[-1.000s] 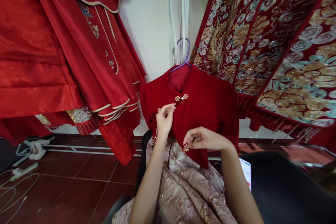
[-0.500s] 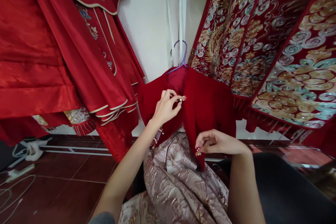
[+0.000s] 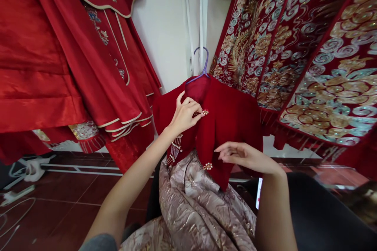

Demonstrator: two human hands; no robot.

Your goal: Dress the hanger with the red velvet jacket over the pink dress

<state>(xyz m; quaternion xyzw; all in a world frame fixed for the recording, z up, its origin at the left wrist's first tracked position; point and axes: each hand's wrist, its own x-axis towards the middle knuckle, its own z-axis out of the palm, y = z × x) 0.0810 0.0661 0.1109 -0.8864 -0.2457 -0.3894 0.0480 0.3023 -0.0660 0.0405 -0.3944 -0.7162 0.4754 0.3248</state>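
Note:
A dark red jacket (image 3: 235, 113) hangs in front of me on a purple hanger (image 3: 204, 60). My left hand (image 3: 186, 114) is at its upper front, thumb and fingers pinching a beaded clasp (image 3: 205, 112) near the collar. Lower on the front edge lies a second clasp, a pearl flower (image 3: 208, 166), with no hand on it. My right hand (image 3: 240, 155) is held just right of that flower, fingers loosely extended and holding nothing. Strings of pearl tassel (image 3: 176, 149) dangle below my left wrist. Under the jacket, a shiny pinkish-grey brocade cloth (image 3: 203, 204) spreads down in folds.
Plain red garments with pale trim (image 3: 88, 66) hang at left. Heavily embroidered red panels (image 3: 294, 47) with fringes hang at right. White metal poles (image 3: 203, 15) rise behind the hanger. Cables (image 3: 20, 215) lie on the tiled floor. A black surface (image 3: 318, 211) is at lower right.
My right hand has let go of the lower clasp and opened beside it. The jacket's front edge has shifted left. My left hand keeps its pinch at the upper clasp, its index finger lifted.

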